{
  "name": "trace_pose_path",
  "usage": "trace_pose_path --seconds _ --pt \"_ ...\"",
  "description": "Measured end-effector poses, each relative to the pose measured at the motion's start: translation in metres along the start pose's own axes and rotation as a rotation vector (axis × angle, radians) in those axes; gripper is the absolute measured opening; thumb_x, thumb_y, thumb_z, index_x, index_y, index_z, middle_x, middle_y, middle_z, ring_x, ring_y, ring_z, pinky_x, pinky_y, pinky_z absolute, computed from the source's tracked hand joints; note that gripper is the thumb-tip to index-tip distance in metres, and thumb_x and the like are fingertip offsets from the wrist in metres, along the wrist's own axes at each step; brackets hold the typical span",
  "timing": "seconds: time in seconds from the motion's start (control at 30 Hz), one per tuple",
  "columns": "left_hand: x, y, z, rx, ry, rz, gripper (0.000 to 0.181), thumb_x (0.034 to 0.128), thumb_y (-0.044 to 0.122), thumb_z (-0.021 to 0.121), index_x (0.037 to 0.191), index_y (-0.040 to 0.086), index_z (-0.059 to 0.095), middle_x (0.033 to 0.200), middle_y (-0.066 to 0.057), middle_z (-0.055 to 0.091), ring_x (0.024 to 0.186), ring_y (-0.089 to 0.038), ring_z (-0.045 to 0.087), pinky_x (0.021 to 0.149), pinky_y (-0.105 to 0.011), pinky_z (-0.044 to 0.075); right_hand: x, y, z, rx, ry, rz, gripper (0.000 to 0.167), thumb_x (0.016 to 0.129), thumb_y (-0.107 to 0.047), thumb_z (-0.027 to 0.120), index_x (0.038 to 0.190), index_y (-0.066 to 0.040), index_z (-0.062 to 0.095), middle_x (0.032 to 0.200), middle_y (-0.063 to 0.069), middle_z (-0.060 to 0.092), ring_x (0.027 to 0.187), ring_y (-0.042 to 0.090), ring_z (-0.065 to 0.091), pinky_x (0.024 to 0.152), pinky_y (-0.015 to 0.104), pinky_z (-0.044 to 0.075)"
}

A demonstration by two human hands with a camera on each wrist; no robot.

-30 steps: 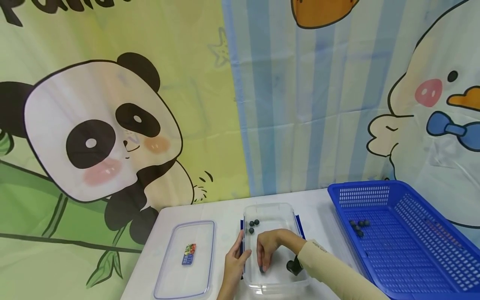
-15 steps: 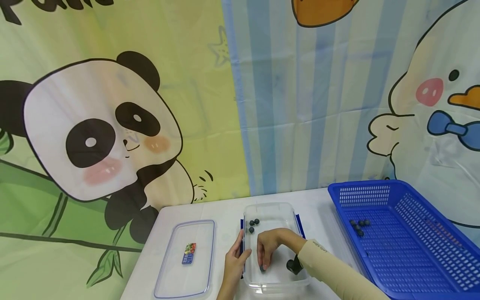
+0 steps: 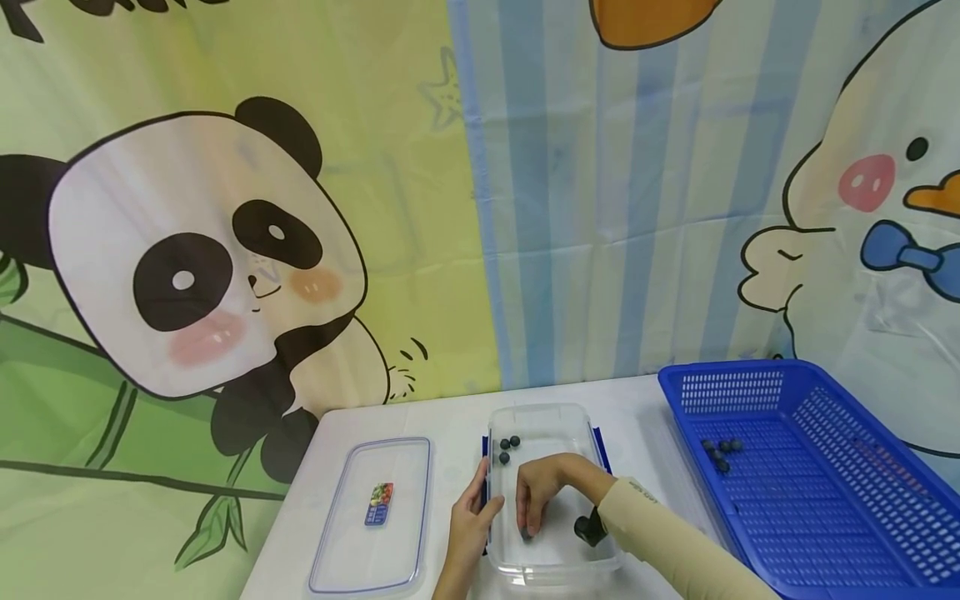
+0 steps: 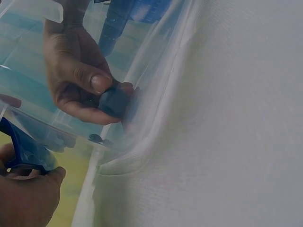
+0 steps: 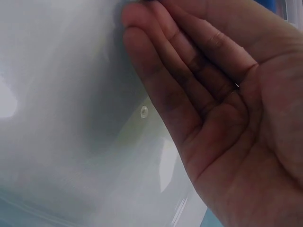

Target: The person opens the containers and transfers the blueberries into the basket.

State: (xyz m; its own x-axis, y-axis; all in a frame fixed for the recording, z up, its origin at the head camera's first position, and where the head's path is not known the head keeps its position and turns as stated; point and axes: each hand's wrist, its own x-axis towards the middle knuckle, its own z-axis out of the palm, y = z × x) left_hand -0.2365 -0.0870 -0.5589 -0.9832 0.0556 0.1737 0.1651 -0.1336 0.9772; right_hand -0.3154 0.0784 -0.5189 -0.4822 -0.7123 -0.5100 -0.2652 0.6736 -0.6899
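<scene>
My right hand (image 3: pixel 542 492) reaches down into a clear plastic box (image 3: pixel 555 560) and pinches a dark ball (image 3: pixel 526 533) near the box floor. The left wrist view shows that ball (image 4: pixel 113 101) between thumb and fingers of the right hand (image 4: pixel 75 71), through the clear wall. My left hand (image 3: pixel 471 521) grips the left side of the box by its blue latch (image 4: pixel 28 151). Several dark balls (image 3: pixel 505 444) lie at the back left inside the box. In the right wrist view the right palm (image 5: pixel 222 127) shows, with the fingertips at the top edge.
A clear lid with a blue rim (image 3: pixel 428 500) lies on the white table (image 3: pixel 457 425) to the left. A blue basket (image 3: pixel 795 500) with several dark balls (image 3: pixel 723 447) stands on the right. A black object (image 3: pixel 591 528) is beside the right wrist.
The head view has shifted slightly. Both hands keep almost the same places, with the ball still pinched in the right one.
</scene>
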Motion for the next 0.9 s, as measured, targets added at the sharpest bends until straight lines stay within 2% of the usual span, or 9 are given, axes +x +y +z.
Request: trace_pose_path --seconds 0.3,0.47,0.6,0.73,0.9 --pt "0.002 0.000 -0.001 0.006 -0.001 -0.002 0.061 0.0828 -0.006 0.057 0.139 0.001 0.036 0.146 -0.011 0.030 0.135 -0.021 0.020 0.101 -0.009 0.022 -0.001 0.002 -0.004 0.036 -0.030 -0.021 0.010 0.075 -0.003 0.073 0.082 -0.009 0.075 0.072 -0.002 0.070 0.067 0.007 0.065 0.065 0.022 0.055" --pt "0.004 -0.002 -0.001 -0.003 -0.005 -0.035 0.061 0.0823 -0.007 0.057 0.139 0.001 0.037 0.146 -0.012 0.029 0.135 -0.022 0.020 0.106 -0.019 0.020 -0.007 0.002 -0.008 0.039 -0.013 -0.058 0.010 0.076 -0.004 0.073 0.084 -0.010 0.075 0.074 -0.004 0.070 0.071 0.007 0.066 0.067 0.021 0.055" --pt "0.005 -0.002 -0.002 -0.003 -0.006 -0.053 0.061 0.0826 -0.007 0.057 0.139 0.000 0.036 0.146 -0.013 0.028 0.135 -0.025 0.020 0.108 -0.029 0.018 -0.014 -0.002 -0.014 0.084 0.002 -0.129 0.012 0.075 -0.003 0.073 0.086 -0.007 0.075 0.077 0.000 0.071 0.074 0.010 0.066 0.069 0.023 0.055" --pt "0.004 -0.003 -0.001 0.017 0.006 -0.049 0.061 0.0833 -0.004 0.057 0.140 0.003 0.037 0.147 -0.010 0.030 0.135 -0.023 0.021 0.107 -0.028 0.019 -0.024 -0.006 -0.023 0.117 0.009 -0.224 0.014 0.076 -0.002 0.072 0.089 -0.005 0.074 0.080 0.002 0.071 0.076 0.013 0.067 0.072 0.026 0.056" --pt "0.003 -0.002 0.000 0.017 0.026 -0.046 0.061 0.0829 -0.004 0.058 0.140 0.003 0.036 0.146 -0.008 0.031 0.136 -0.023 0.021 0.107 -0.027 0.018 -0.058 -0.008 -0.044 0.127 0.070 -0.389 0.016 0.080 -0.006 0.069 0.095 -0.003 0.072 0.086 0.003 0.071 0.079 0.016 0.067 0.075 0.032 0.056"
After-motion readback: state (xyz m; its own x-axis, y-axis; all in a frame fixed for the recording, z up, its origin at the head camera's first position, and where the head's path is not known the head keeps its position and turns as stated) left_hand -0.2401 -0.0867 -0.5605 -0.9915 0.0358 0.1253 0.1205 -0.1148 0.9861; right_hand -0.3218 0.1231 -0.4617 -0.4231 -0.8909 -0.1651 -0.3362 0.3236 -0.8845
